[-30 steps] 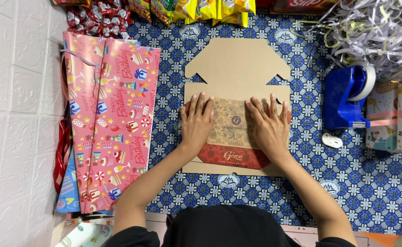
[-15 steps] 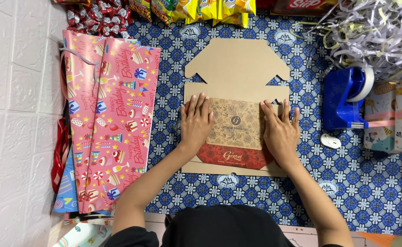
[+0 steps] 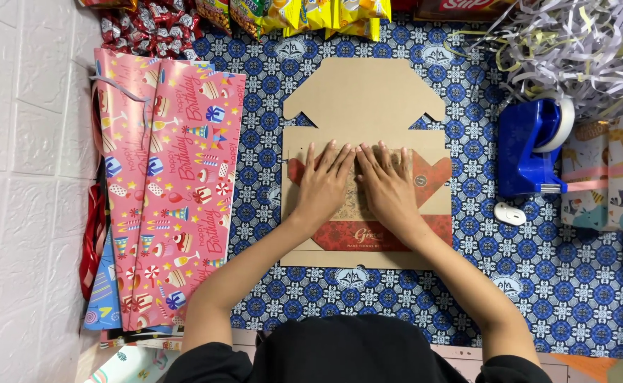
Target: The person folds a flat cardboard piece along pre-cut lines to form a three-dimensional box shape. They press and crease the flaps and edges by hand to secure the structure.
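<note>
A flattened brown cardboard box blank [image 3: 364, 96] lies on the blue patterned cloth [image 3: 566, 284]. Its near part is folded over, showing a red and gold printed face [image 3: 379, 237]. My left hand [image 3: 323, 183] and my right hand [image 3: 387, 186] lie flat side by side on the middle of that folded part, fingers spread and pointing away from me. Neither hand holds anything. A red side flap [image 3: 433, 174] shows to the right of my right hand.
Pink printed gift bags [image 3: 176, 191] lie at the left beside a white wall. A blue tape dispenser [image 3: 531, 149] and a small white piece [image 3: 510, 214] sit at the right, shredded paper [image 3: 574, 50] behind them. Snack packets [image 3: 304, 14] line the far edge.
Both hands have slid from the outer sides of the folded part to its middle and now lie close together. The red side flaps show more at the left and right.
</note>
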